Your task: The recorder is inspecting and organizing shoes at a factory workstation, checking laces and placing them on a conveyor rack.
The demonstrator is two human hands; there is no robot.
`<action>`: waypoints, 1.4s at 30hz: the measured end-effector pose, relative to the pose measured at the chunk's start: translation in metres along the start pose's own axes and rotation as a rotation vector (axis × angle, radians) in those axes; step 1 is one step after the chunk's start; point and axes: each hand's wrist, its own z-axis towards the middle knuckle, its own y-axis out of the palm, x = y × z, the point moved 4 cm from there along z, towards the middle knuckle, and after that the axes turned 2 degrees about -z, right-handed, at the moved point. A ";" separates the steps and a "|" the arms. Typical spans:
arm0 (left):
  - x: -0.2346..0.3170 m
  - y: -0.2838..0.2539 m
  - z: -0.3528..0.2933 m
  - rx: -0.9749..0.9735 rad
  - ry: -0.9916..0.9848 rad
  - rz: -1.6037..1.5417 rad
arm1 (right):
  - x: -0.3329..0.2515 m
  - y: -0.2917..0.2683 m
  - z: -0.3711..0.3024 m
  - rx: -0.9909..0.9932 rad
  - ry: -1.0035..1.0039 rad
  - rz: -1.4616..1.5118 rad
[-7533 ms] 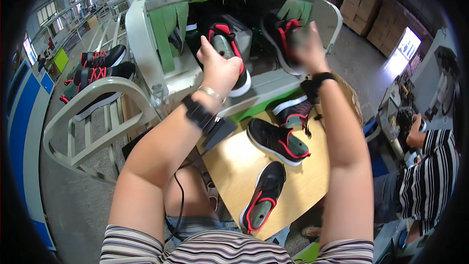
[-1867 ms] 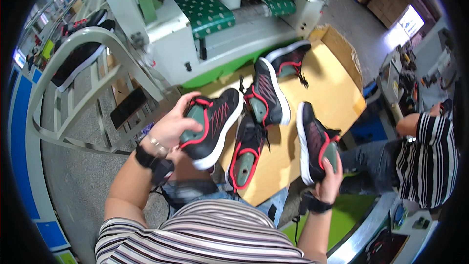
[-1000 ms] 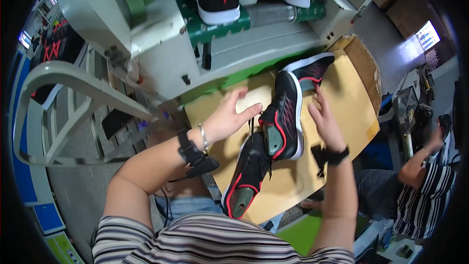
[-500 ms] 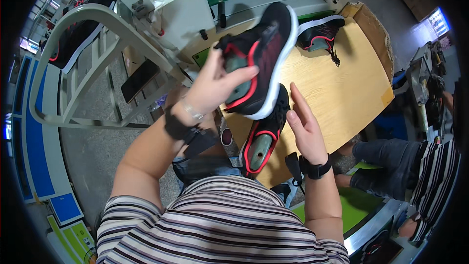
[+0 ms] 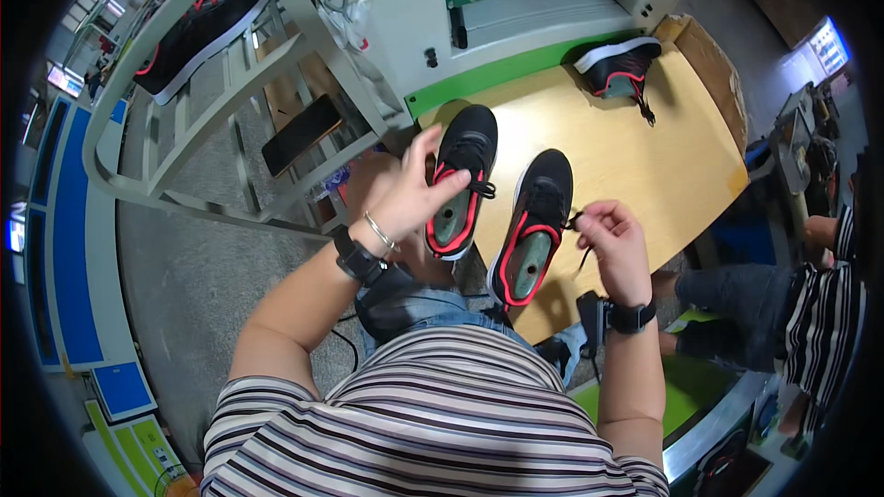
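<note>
Pinching the right shoe (image 5: 545, 182)'s lace (image 5: 570, 222), right hand (image 5: 622, 253) is nearly closed; left hand (image 5: 408, 201) spread loosely at the left shoe (image 5: 471, 133), seemingly gripping nothing, both shoes side by side on the surface (image 5: 686, 184), toes away, likely for lace access.

At the left hand (image 5: 405, 202) is a black shoe (image 5: 471, 138) with red collar trim and a grey-green last (image 5: 447, 224); just left of the right hand (image 5: 619, 244), a second shoe (image 5: 539, 207) repeats these colours. Beyond both hands, the tabletop (image 5: 645, 184) is pale yellow and the panel (image 5: 516, 74) bright green; below them, the shirt (image 5: 442, 387) is striped white, black and grey
</note>
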 end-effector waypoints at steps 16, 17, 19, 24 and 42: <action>0.055 0.000 -0.002 -0.127 0.634 0.569 | -0.008 0.071 -0.012 0.151 -0.497 -1.026; 0.053 -0.001 0.001 -0.126 0.668 0.570 | -0.007 0.070 -0.010 0.151 -0.512 -1.049; 0.050 0.000 0.001 -0.150 0.775 0.665 | -0.007 0.068 -0.016 0.173 -0.608 -1.128; 0.057 -0.001 -0.011 -0.044 0.769 0.861 | -0.003 0.067 -0.044 0.223 -0.590 -1.406; -0.006 -0.005 -0.025 0.193 0.109 0.095 | 0.044 0.023 -0.060 0.117 -0.050 -0.395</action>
